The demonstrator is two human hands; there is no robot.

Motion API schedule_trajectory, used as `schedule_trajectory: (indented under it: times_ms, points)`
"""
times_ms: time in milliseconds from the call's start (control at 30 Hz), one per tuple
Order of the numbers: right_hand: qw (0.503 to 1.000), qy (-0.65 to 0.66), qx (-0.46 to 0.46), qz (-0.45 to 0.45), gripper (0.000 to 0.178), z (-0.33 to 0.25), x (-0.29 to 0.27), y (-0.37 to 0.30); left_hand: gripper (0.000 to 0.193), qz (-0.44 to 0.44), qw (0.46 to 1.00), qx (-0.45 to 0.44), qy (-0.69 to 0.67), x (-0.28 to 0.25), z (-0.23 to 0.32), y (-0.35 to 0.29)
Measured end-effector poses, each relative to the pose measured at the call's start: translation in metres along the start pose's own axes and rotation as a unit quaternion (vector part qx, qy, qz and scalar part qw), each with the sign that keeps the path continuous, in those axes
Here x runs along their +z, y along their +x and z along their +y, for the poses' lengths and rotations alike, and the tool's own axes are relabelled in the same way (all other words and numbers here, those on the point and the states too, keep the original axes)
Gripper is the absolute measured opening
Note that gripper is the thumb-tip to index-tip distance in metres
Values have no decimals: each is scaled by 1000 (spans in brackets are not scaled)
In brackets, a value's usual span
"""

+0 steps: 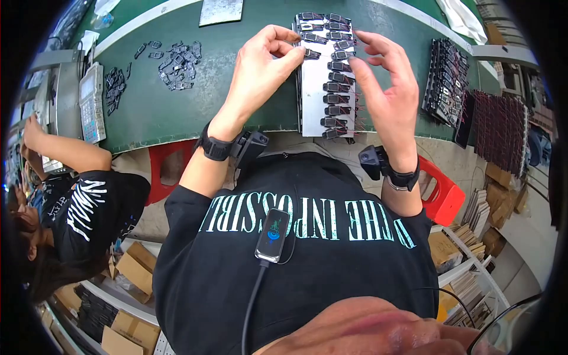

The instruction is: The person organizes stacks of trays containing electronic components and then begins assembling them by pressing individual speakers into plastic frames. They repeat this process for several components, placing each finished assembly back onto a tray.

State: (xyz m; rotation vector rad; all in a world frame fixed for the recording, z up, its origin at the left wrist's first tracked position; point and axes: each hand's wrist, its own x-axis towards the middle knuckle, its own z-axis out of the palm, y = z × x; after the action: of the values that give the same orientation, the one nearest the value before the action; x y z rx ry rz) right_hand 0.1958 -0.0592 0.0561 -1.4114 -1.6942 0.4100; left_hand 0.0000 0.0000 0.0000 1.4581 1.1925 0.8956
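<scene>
A long white board (313, 100) lies on the green bench, with two columns of small black speaker-like parts along it. Thin red wires stick out at its right side. The right column (337, 99) runs nearly the board's full length; the left one fills only the far end. My left hand (263, 62) reaches in from the left, thumb and forefinger pinching a small black part (312, 54) at the near end of the left column. Beside the right column is my right hand (390, 77), fingers curved and apart, its thumb tip close to the parts.
Loose black parts (179, 65) lie in a pile on the left, with another cluster (115, 89) by a keypad device (90, 103). Filled boards (447, 83) stand at the right. A flat light plate (221, 10) lies at the back. A co-worker (77, 207) sits to my left.
</scene>
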Motion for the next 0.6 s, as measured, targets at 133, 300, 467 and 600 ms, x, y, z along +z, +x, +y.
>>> schedule_trajectory:
  times_ms: [133, 300, 467, 600]
  points:
    - [998, -53, 14, 17, 31, 13, -28, -7, 21, -22, 999, 32, 33, 20, 10, 19]
    - [994, -62, 66, 59, 26, 39, -61, -26, 23, 60, 992, 66, 91, 44, 13, 21]
    - [985, 41, 153, 64, 24, 53, -71, -52, 22, 100, 987, 57, 111, 28, 5, 15]
    - [912, 309, 256, 82, 40, 75, -61, -83, 36, 100, 994, 46, 10, 8, -8, -2]
